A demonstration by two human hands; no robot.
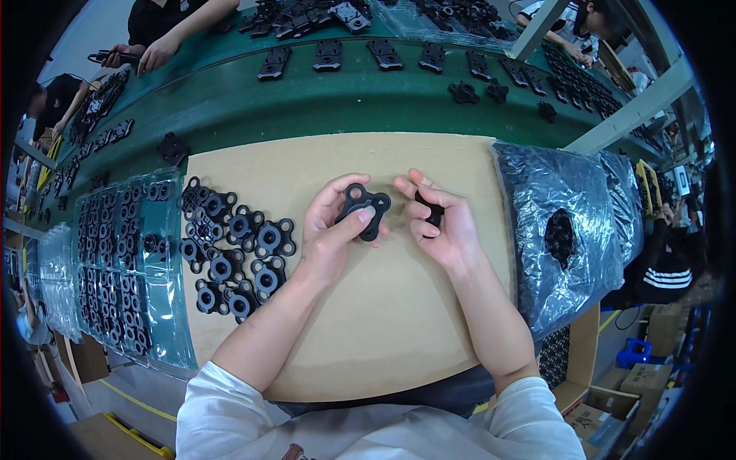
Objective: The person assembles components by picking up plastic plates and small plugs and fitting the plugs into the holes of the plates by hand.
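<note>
Over the middle of the cardboard sheet [399,322], my left hand [332,222] grips a black three-lobed plastic part [363,208], thumb on its face. One round hole shows in its upper lobe. Close by on the right, my right hand [441,218] has its fingers curled round a small black piece [431,208], mostly hidden by the fingers. The two hands are apart. Left of my left forearm lies a loose group of similar black lobed parts [223,266], several with grey rings in their centres.
A clear plastic tray [172,307] with rows of black parts stands at left. On the right lies a torn plastic bag [529,222] of black parts, with a cardboard box [586,345] below. Beyond runs a green conveyor [322,107] carrying black plates [327,55]; other people work around it.
</note>
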